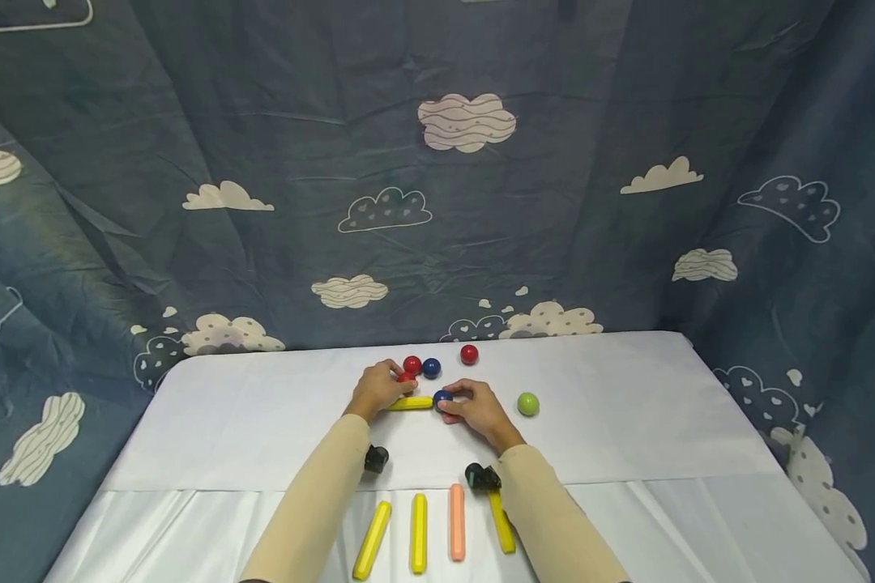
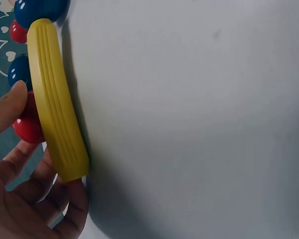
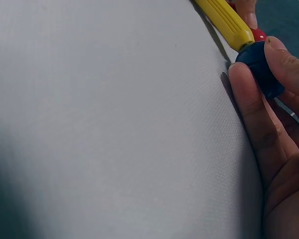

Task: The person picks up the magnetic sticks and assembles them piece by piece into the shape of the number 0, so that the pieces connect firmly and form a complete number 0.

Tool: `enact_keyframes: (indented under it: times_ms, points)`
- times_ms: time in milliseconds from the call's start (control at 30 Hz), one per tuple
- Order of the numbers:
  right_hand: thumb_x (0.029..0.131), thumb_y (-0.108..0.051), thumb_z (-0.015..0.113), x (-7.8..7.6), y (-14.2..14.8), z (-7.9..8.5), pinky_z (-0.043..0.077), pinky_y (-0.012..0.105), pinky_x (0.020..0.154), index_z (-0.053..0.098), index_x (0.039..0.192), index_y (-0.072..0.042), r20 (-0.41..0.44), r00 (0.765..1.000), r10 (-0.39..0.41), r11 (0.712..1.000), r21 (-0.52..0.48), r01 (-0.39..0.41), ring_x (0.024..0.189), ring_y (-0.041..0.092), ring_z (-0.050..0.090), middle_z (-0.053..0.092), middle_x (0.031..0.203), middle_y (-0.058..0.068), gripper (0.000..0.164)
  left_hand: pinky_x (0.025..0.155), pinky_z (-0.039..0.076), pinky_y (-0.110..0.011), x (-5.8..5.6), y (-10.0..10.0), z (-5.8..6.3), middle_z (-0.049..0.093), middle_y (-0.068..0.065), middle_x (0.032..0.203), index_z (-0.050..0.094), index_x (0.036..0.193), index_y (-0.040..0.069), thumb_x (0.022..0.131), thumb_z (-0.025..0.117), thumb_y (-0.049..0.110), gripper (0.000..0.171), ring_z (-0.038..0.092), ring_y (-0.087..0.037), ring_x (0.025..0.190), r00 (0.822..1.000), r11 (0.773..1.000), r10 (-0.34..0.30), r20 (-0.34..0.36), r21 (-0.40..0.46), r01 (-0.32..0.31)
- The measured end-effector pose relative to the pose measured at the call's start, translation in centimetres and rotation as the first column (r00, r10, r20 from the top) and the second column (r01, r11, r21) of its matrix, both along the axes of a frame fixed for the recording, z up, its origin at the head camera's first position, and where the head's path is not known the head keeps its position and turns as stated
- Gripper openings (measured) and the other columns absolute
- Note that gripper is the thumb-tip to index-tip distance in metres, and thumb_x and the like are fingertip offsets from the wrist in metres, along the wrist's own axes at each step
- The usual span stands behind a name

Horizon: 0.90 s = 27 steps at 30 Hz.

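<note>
Centrally in the head view, the left hand (image 1: 374, 391) pinches a red ball (image 1: 406, 377) beside a yellow stick (image 1: 414, 402); the right hand (image 1: 481, 411) pinches a blue ball (image 1: 442, 399) at its end, over the white table (image 1: 612, 421). From the left wrist, loosely bent fingers reach the stick's near end. From the right wrist, thumb and finger clasp the blue ball.

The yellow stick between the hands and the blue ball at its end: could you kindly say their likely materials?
Yellow stick: probably moulded plastic, satin finish, judging by its even colour and lengthwise grooves. Blue ball: smooth and glossy, with bright highlights; perhaps plastic or coated metal.
</note>
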State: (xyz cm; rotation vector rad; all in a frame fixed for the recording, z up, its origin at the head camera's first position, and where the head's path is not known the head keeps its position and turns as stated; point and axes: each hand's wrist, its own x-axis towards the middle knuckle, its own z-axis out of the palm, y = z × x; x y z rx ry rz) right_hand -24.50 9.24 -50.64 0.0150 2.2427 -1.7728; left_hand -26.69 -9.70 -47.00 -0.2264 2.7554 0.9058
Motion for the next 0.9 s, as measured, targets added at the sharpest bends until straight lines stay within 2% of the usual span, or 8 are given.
enact_keyframes:
  times_ms: [300,467,700,833,900]
  points:
    - [0.086,-0.005,0.071,0.3,-0.4,-0.2,0.056,0.027,0.069,0.063,0.115,0.002,-0.006,1.000,0.001,1.000,0.011,-0.001,0.072,0.013,0.066,0.064,0.108,0.017,0.031,0.084,0.047,-0.039,0.5,-1.8,0.3,0.061,-0.009,0.099,0.062,0.112,0.010,0.085,0.073,0.022,0.031,0.054,-0.024,0.091,0.999,0.998,-0.046,-0.003,0.048,0.046]
    - [0.085,-0.006,0.072,0.4,-0.3,-0.3,0.055,0.026,0.070,0.064,0.113,0.001,-0.004,1.000,-0.017,0.999,0.041,0.017,0.070,0.012,0.065,0.065,0.108,0.016,0.030,0.086,0.047,-0.039,0.6,-3.3,0.2,0.060,-0.008,0.102,0.061,0.117,0.011,0.086,0.071,0.018,0.033,0.054,-0.023,0.095,0.995,0.992,-0.096,-0.012,0.074,0.097]
    - [0.085,-0.008,0.073,0.0,-0.5,0.1,0.055,0.025,0.070,0.064,0.115,-0.001,-0.014,1.000,0.003,0.999,0.051,-0.002,0.072,0.012,0.066,0.065,0.111,0.015,0.032,0.091,0.044,-0.043,1.0,-6.1,0.4,0.058,-0.009,0.103,0.063,0.120,0.011,0.087,0.070,0.009,0.034,0.052,-0.024,0.096,0.988,0.988,-0.150,-0.027,0.011,0.151]
    - [0.084,-0.009,0.074,-0.1,-0.2,0.0,0.055,0.024,0.072,0.065,0.115,-0.002,0.001,1.000,-0.006,0.998,0.068,0.006,0.072,0.012,0.066,0.064,0.112,0.014,0.033,0.093,0.043,-0.043,1.3,-6.9,0.3,0.058,-0.009,0.103,0.064,0.120,0.011,0.086,0.070,0.005,0.034,0.052,-0.023,0.097,0.977,0.977,-0.211,-0.016,-0.003,0.211]
    - [0.084,-0.010,0.074,-0.1,-0.1,0.1,0.055,0.024,0.072,0.065,0.115,-0.003,0.006,1.000,-0.010,0.997,0.071,0.010,0.071,0.012,0.066,0.064,0.112,0.014,0.033,0.094,0.043,-0.043,1.4,-7.1,0.5,0.057,-0.008,0.101,0.065,0.119,0.011,0.086,0.070,0.004,0.034,0.052,-0.022,0.096,0.968,0.968,-0.249,-0.018,-0.041,0.248]
